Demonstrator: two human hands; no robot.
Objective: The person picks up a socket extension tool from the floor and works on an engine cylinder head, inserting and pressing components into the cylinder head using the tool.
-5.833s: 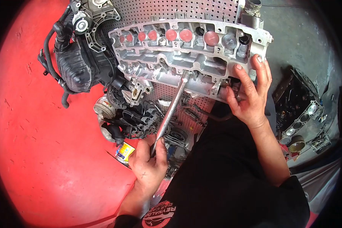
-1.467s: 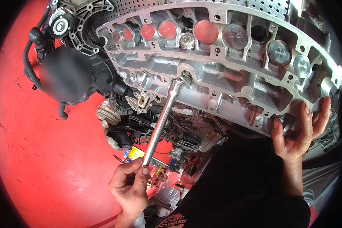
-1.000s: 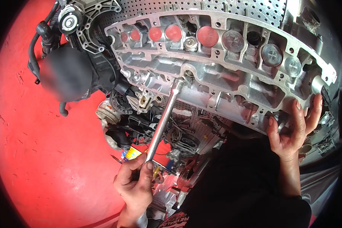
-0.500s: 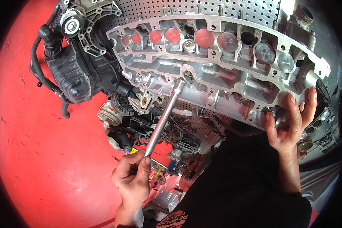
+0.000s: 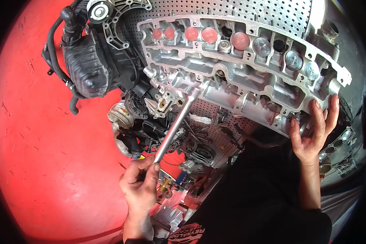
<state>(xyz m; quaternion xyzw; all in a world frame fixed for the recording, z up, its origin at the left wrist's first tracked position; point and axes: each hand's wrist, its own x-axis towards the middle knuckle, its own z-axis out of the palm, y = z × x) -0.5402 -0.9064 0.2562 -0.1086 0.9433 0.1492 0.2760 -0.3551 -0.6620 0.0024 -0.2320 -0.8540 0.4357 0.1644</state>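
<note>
A large silvery cylinder head (image 5: 219,95) lies across the upper middle, with round bucket-like discs (image 5: 240,41) in its far row, some reflecting red. My left hand (image 5: 140,181) is closed round the lower end of a long shiny metal bar (image 5: 174,131). The bar's wider, socket-like end lies in front of the head's near side, left of a round bore (image 5: 220,73); whether it touches the metal I cannot tell. Against the head's near right corner rests my right hand (image 5: 314,136), fingers stretched out and apart.
A black ribbed plastic housing with a hose (image 5: 85,69) stands on the left, below a metal bracket with a pulley (image 5: 99,11). A perforated metal surface (image 5: 268,14) runs behind and under the head. Loose engine parts (image 5: 191,146) lie nearer me. The floor (image 5: 36,162) is red.
The view has shifted, so the cylinder head and housing appear further right. The bar's end is now further left of the round bore. My right hand keeps its place on the corner.
</note>
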